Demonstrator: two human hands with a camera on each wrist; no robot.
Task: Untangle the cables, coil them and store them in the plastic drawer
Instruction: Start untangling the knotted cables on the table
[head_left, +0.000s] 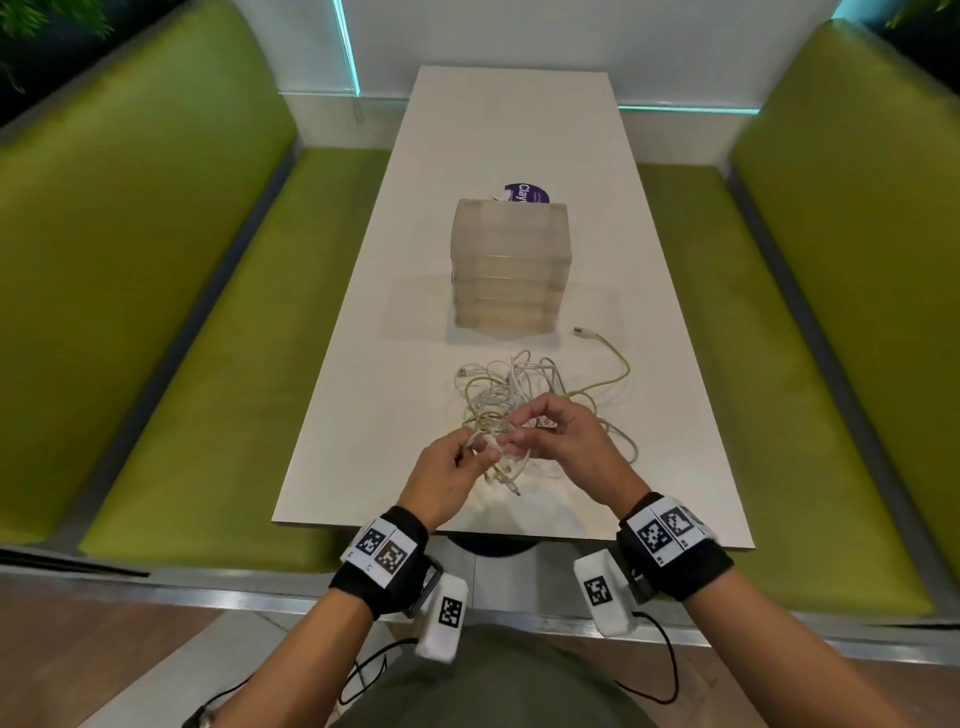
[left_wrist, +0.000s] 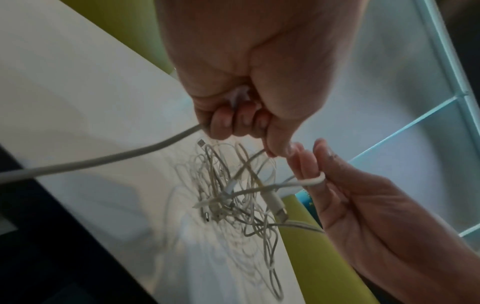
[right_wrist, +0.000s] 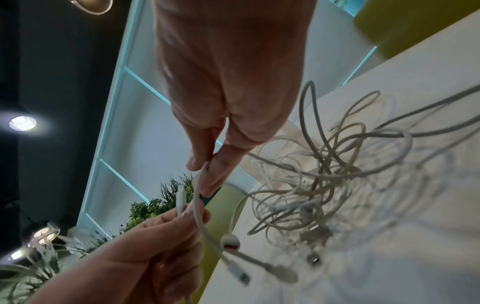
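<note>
A tangle of white and yellowish cables lies on the white table in front of the translucent plastic drawer unit, whose drawers all look closed. Both hands hover over the tangle's near side. My left hand curls its fingers round a thick white cable and pinches a thinner strand. My right hand pinches a white cable between thumb and forefinger; in the left wrist view a white loop sits round one right finger. Several plugs dangle below the hands.
One yellowish cable end with a plug trails out to the right of the drawer unit. A purple round sticker lies behind it. Green padded benches flank the table on both sides. The table's near edge is just under my wrists.
</note>
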